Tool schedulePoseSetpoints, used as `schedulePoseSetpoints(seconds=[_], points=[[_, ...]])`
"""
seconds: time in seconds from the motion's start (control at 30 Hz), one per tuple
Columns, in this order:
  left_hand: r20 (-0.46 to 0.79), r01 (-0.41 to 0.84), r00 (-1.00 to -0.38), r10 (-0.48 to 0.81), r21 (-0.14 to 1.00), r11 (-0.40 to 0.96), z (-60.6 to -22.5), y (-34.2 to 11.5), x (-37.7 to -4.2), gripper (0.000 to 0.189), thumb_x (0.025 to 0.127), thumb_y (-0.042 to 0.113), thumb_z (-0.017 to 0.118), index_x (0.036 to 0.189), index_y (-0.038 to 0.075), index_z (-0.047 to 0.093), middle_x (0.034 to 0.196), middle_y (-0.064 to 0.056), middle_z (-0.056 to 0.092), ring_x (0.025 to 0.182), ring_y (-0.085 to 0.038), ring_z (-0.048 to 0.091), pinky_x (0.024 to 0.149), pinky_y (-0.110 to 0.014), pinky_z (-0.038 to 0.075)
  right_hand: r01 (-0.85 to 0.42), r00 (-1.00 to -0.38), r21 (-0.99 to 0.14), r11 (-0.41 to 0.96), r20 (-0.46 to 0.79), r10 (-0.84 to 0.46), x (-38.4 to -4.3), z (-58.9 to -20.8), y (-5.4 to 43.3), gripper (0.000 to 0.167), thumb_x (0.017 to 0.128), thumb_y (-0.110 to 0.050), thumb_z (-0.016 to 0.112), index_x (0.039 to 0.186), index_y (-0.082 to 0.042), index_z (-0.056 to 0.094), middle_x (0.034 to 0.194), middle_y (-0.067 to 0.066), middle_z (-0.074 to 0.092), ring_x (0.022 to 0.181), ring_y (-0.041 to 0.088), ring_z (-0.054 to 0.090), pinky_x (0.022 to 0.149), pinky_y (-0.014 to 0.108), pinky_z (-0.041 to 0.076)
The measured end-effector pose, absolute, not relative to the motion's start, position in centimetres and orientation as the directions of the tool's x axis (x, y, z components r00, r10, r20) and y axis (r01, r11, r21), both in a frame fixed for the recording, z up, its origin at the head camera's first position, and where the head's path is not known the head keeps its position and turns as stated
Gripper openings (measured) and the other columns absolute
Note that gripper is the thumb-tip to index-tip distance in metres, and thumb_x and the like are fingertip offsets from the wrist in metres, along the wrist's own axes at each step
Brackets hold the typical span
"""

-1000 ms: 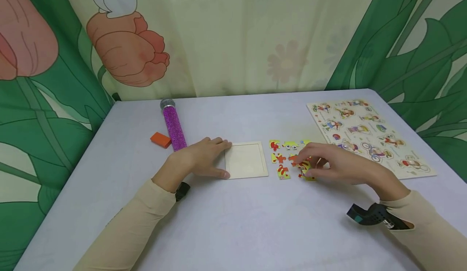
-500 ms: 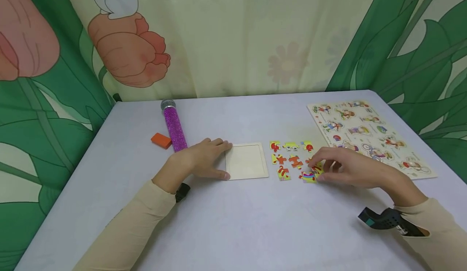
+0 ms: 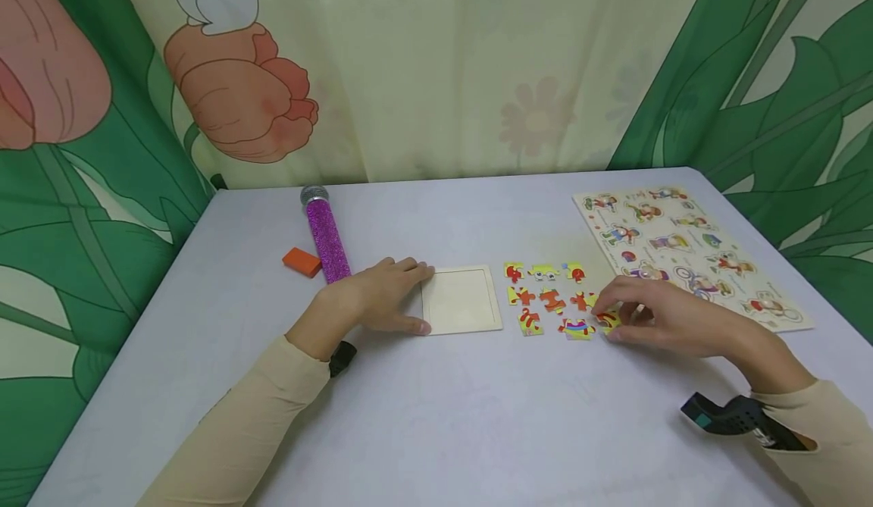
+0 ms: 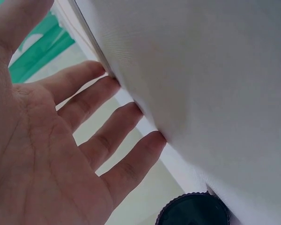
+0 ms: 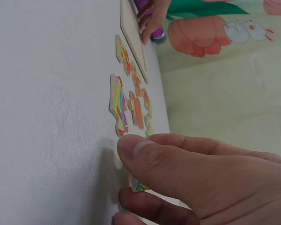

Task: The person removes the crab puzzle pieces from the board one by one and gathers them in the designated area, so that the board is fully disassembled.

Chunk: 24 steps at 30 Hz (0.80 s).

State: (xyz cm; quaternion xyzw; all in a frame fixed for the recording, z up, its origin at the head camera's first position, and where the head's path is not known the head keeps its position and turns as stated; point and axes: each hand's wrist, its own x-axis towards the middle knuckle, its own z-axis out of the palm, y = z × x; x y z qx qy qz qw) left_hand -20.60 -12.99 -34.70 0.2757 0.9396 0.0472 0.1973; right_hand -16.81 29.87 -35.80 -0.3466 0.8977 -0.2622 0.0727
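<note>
In the head view my left hand (image 3: pixel 371 298) rests on the table with fingers extended, fingertips and thumb at the left edge of a pale wooden puzzle frame (image 3: pixel 461 300). The left wrist view shows its fingers (image 4: pixel 126 164) spread, tips against the cloth. My right hand (image 3: pixel 671 316) has its thumb and fingers bent around a yellow and red jigsaw piece (image 3: pixel 607 320), partly hidden by them. Several more jigsaw pieces lie flat between frame and hand, including one with a rainbow stripe (image 3: pixel 578 329), seen edge-on as a striped piece (image 5: pixel 117 101) in the right wrist view.
A purple glitter microphone (image 3: pixel 327 240) lies beyond my left hand, with an orange block (image 3: pixel 301 262) beside it. At the right back lies a large picture puzzle board (image 3: pixel 682 245). A printed curtain (image 3: pixel 436 75) hangs behind the white table (image 3: pixel 477 416).
My right hand has moved right with the jigsaw piece, away from the others, uncovering pieces that it hid before. My left hand has stayed at the puzzle frame.
</note>
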Motion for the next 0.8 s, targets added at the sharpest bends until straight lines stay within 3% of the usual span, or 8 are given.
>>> schedulePoseSetpoints(seconds=[0.2, 0.53, 0.8], points=[[-0.347, 0.493, -0.773, 0.531, 0.199, 0.847, -34.7, -13.1, -20.5, 0.096, 0.090, 0.059, 0.072, 0.164, 0.018, 0.028, 0.167, -0.008, 0.030, 0.150, -0.046, 0.030, 0.119, -0.054, 0.034, -0.566, -0.768, -0.506, 0.651, 0.036, -0.640, -16.6, -36.1, 29.9, 0.026, 0.089, -0.023, 0.082, 0.112, -0.031, 0.072, 0.114, -0.014, 0.063, 0.094, 0.005, 0.057, 0.075, 0.024, 0.056], [-0.342, 0.502, -0.760, 0.552, 0.231, 0.834, -34.8, -13.6, -20.3, 0.095, 0.089, 0.056, 0.074, 0.163, 0.017, 0.029, 0.166, -0.009, 0.031, 0.149, -0.041, 0.033, 0.120, -0.052, 0.033, -0.572, -0.740, -0.510, 0.642, -0.018, -0.673, -16.8, -35.9, 29.9, 0.028, 0.088, -0.022, 0.083, 0.113, -0.030, 0.072, 0.111, -0.010, 0.060, 0.085, 0.006, 0.055, 0.069, 0.023, 0.052], [-0.277, 0.493, -0.777, 0.566, 0.293, 0.819, -34.9, -15.0, -21.1, 0.089, 0.093, 0.053, 0.071, 0.163, 0.015, 0.030, 0.164, -0.011, 0.035, 0.150, -0.037, 0.033, 0.121, -0.052, 0.032, -0.597, -0.755, -0.478, 0.644, 0.063, -0.653, -17.7, -35.4, 28.9, 0.025, 0.093, -0.012, 0.077, 0.114, -0.023, 0.072, 0.110, -0.010, 0.064, 0.087, 0.001, 0.059, 0.073, 0.024, 0.056]])
